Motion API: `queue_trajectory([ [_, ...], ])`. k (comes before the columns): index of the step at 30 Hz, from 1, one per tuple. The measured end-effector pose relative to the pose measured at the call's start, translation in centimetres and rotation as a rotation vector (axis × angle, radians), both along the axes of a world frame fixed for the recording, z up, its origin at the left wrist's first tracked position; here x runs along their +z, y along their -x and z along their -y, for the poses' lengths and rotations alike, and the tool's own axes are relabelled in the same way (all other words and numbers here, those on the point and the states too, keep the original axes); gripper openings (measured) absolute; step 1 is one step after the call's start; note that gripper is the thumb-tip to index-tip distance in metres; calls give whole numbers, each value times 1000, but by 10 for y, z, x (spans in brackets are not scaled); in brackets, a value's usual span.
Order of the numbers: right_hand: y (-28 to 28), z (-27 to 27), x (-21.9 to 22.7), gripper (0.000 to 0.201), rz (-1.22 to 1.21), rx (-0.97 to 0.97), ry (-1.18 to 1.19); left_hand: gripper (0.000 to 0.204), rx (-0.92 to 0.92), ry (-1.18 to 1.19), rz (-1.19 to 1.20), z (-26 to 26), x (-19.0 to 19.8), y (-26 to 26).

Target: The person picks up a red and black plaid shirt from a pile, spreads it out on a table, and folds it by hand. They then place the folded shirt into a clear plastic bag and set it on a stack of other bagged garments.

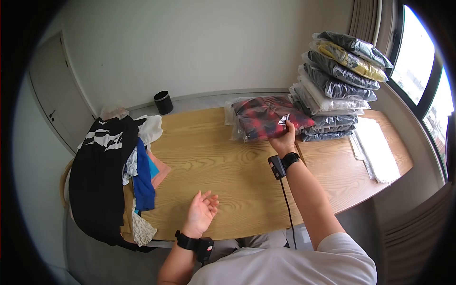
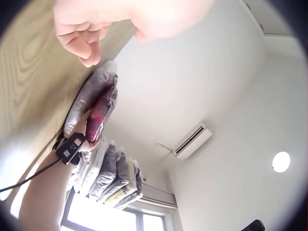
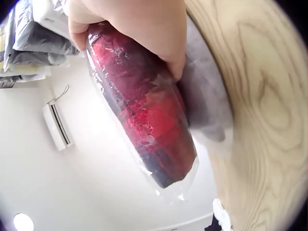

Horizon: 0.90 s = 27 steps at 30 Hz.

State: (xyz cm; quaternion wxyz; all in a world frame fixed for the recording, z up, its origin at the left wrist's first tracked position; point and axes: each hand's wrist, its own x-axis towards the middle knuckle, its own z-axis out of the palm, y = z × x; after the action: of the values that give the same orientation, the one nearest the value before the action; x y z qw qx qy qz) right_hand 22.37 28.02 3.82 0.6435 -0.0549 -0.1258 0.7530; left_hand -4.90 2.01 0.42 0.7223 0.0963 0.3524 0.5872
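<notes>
My right hand (image 1: 283, 140) grips the near right edge of a red-and-black plaid garment in a clear plastic bag (image 1: 266, 116). In the right wrist view, the thumb is on one side of this bagged plaid garment (image 3: 144, 110) and fingers are on the other. A greyish bagged garment (image 3: 204, 86) lies under it against the table. My left hand (image 1: 202, 211) hovers near the table's front edge, fingers loosely curled and holding nothing. The left wrist view shows that hand (image 2: 91, 24) apart from the bags.
A tall stack of bagged garments (image 1: 337, 85) stands right of the plaid one. White plastic bags (image 1: 377, 147) lie at the table's right end. Loose clothes, including a black garment (image 1: 102, 185) and a blue one (image 1: 143, 183), heap at the left. A black bin (image 1: 163, 102) stands beyond the wooden table (image 1: 204, 161).
</notes>
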Motion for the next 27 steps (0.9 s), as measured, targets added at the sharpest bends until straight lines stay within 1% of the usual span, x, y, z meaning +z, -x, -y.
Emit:
queue_trajectory([
  [1,-1,-3,-5,36,69,-13,80,38,40,41,-44,13,-9,9],
  [2,-4,4,0,39,320,-26,99,39,87,21,-102,30,-17,18],
  [3,-4,9,3,39,314,-21,100,40,134,2,-156,45,-20,24],
  [4,-4,15,4,41,553,-63,185,35,202,-26,-222,58,-15,27],
  [5,-5,20,5,44,795,-106,272,35,202,-20,-225,67,-15,29],
  [6,-6,29,12,38,820,-72,257,32,269,-94,-411,76,-15,30],
  [7,-8,25,2,38,821,-73,268,29,331,-169,-594,81,-15,30],
  [8,-11,13,-11,31,713,-57,241,27,350,-198,-597,84,-15,29],
  [9,-12,8,-15,24,606,-43,209,27,345,-196,-592,83,-13,27],
  [10,-12,3,-18,24,609,-46,210,27,334,-211,-604,82,-12,26],
  [12,-7,-10,-25,13,358,-75,247,27,329,-229,-618,79,-12,25],
  [16,5,-39,-25,10,281,-110,232,26,311,-256,-642,75,-16,28],
  [18,10,-48,-21,25,465,-228,238,25,311,-276,-637,77,-18,27],
  [19,9,-44,-9,25,460,-233,234,25,308,-283,-639,76,-17,26],
  [21,2,-31,9,43,903,-166,348,25,320,-298,-708,78,-18,24],
  [22,-1,-32,8,43,905,-168,354,25,315,-295,-707,78,-18,23],
  [24,-11,-32,7,49,1119,-132,457,24,311,-329,-813,79,-21,22],
  [25,-17,-27,1,49,1126,-121,459,24,317,-318,-811,80,-22,20],
  [27,-18,-14,-13,47,855,-122,432,22,300,-308,-858,79,-20,20],
])
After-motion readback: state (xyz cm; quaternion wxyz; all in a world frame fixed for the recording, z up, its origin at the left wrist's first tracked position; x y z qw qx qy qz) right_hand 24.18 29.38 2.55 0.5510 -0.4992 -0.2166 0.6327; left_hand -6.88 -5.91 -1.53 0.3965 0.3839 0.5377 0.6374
